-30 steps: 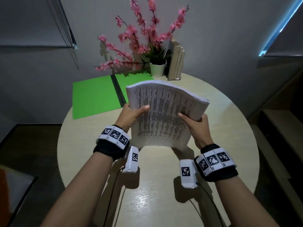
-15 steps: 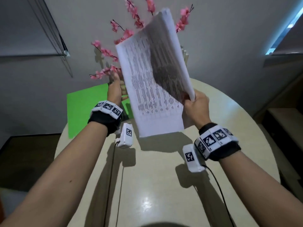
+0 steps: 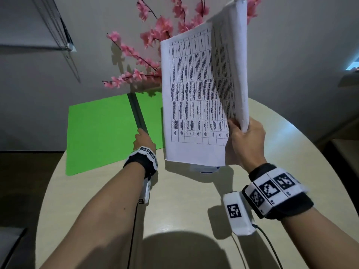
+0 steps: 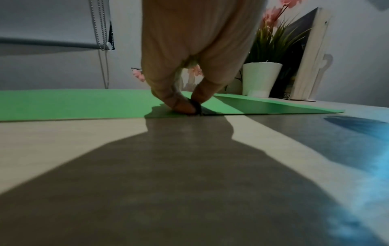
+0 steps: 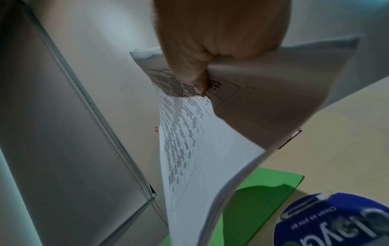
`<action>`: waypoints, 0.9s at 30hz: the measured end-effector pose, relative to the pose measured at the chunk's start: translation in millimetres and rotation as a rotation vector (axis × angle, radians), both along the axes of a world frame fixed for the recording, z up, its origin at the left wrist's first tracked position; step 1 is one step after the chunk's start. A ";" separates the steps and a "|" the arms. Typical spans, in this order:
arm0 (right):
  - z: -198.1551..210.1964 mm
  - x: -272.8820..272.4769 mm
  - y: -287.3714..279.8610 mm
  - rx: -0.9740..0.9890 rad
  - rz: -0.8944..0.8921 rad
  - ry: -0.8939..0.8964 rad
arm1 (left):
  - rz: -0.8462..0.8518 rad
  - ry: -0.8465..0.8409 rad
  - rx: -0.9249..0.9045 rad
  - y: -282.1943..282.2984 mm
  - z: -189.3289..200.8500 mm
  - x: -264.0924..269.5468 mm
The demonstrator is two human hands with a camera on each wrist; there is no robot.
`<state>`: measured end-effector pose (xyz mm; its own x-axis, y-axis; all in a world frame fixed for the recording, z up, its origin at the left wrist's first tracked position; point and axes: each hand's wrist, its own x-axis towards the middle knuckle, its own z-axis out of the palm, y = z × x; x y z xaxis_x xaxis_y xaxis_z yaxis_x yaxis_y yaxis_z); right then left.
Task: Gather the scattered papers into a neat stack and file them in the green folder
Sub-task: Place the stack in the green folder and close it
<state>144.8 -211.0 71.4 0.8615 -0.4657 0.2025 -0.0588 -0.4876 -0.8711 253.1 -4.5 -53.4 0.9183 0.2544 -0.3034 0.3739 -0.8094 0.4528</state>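
Note:
A thick stack of printed papers (image 3: pixel 198 105) stands nearly upright in the air over the round table, right of the folder. My right hand (image 3: pixel 238 129) grips its lower right edge, thumb on the printed face; the right wrist view shows the same grip (image 5: pixel 202 83) on the stack of papers (image 5: pixel 189 149). The green folder (image 3: pixel 97 133) lies open and flat at the table's far left. My left hand (image 3: pixel 140 135) is down on the folder's dark spine strip (image 3: pixel 137 111). In the left wrist view its fingertips (image 4: pixel 192 106) pinch the near end of that strip.
Pink blossom branches (image 3: pixel 155 35), a white plant pot (image 4: pixel 260 78) and upright books (image 4: pixel 305 58) stand behind the folder. A round blue-lidded container (image 5: pixel 336 221) sits on the table (image 3: pixel 184 210) below the papers. The table edge curves close on the left and right.
My left hand let go of the stack and dropped to the folder's spine strip. My right hand alone lifted the stack from a tilted hold to nearly upright.

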 end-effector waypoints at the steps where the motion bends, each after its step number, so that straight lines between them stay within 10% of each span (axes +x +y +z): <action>1: -1.8 -0.4 -0.1 0.004 -0.005 -0.001 | 0.008 0.005 -0.007 0.6 -0.2 -1.1; 13: -26.6 -72.6 -16.1 0.102 -0.057 0.181 | -0.112 0.389 -0.141 1.2 22.6 -137.9; 20: -74.3 -149.6 -31.8 0.116 0.013 0.515 | -0.471 0.581 0.017 -0.6 20.1 -238.3; 27: -119.7 -203.4 -38.5 0.160 0.009 0.664 | -0.380 0.603 -0.082 1.1 17.2 -278.7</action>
<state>-58.6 -249.5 -48.3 0.7835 -0.4379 -0.4409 -0.6020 -0.3592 -0.7131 -25.5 -3.3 -36.2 0.6054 -0.0949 -0.7903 0.2770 -0.9057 0.3210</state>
